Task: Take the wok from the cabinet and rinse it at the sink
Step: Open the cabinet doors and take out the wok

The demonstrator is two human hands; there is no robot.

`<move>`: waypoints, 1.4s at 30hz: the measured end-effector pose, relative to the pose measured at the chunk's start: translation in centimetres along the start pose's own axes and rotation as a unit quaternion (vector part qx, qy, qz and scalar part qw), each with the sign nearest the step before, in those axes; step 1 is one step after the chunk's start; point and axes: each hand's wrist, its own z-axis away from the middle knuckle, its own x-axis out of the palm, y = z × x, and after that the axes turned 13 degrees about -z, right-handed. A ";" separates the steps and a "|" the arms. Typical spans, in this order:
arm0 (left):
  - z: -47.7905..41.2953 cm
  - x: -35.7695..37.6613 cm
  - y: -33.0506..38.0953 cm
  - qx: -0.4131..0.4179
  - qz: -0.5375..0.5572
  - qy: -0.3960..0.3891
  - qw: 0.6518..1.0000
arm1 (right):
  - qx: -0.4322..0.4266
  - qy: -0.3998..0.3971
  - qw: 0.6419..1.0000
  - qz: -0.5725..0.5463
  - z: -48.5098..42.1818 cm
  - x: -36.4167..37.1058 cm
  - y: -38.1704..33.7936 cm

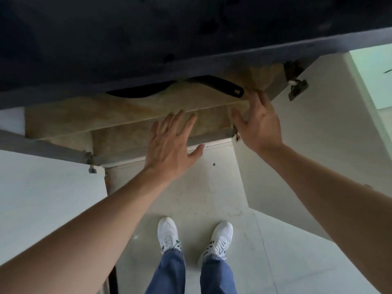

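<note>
The black wok [139, 91] lies on the upper beige shelf of the open cabinet [127, 111], mostly hidden under the dark countertop edge. Its black handle [220, 84] points right, with a hanging hole at its end. My right hand [257, 124] is open, fingers spread, its fingertips just below and right of the handle's end, not gripping it. My left hand [171, 145] is open too, hovering in front of the shelf edge, below the wok. The sink is not in view.
The dark countertop [191, 35] overhangs the cabinet. White cabinet doors stand open at left [48, 198] and right [301, 145], with metal hinges. My feet in white sneakers [195, 238] stand on the pale tiled floor.
</note>
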 end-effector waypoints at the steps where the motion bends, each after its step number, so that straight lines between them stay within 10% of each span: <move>1: -1.0 0.4 0.6 -0.004 0.002 0.007 1.000 | -0.010 -0.004 1.000 0.003 -0.8 0.7 0.8; 19: -3.8 2.3 4.0 -0.147 0.211 0.075 0.963 | -0.042 0.084 0.986 -0.140 0.6 7.7 0.0; 29: -4.8 1.7 1.9 -0.325 0.603 -0.040 0.728 | 0.065 0.144 0.972 -0.173 7.9 9.6 -4.3; 35: -4.1 2.2 1.7 -0.337 0.793 -0.115 0.494 | 0.099 0.131 0.972 -0.168 11.5 8.8 -3.9; 39: -3.3 2.8 1.2 -0.327 0.814 -0.129 0.463 | 0.198 0.041 0.948 -0.245 11.2 8.7 -3.5; 42: -2.9 3.4 0.7 -0.317 0.816 -0.131 0.466 | 0.324 -0.088 0.829 -0.447 9.4 8.5 -3.3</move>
